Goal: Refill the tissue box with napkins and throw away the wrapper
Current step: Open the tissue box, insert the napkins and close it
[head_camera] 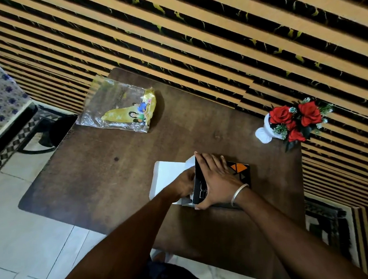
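Tissue box (239, 172): black, with an orange triangle pattern on its top; it lies on the tabletop (106, 167) toward 5 o'clock from the tabletop's middle, its open end facing 9 o'clock.
Box flap (165, 176): white inside, folded out flat from the open end toward 9 o'clock.
Napkins (189, 162): white; only a small edge shows at the mouth of the tissue box, between the two hands.
Right hand (217, 178): lies palm down over the top of the tissue box, fingers (204, 160) spread toward 12 o'clock, thumb hooked round the near corner; it grips the box.
Bangle (240, 194): silver, on the right wrist.
Left hand (185, 184): at the open end of the tissue box, its fingers buried between flap and box; whether they clasp the napkins or merely press cannot be told.
Wrapper (119, 108): clear crinkled plastic with a yellow printed panel showing cartoon figures; it lies flat at 11 o'clock, well apart from the tissue box, its far corner overhanging the edge.
Vase (266, 130): white, with red flowers (295, 117); stands at the 2 o'clock edge of the tabletop.
Wall (214, 27): tan and black stripes, behind the tabletop.
Floor (28, 239): pale tiles, toward 8 o'clock.
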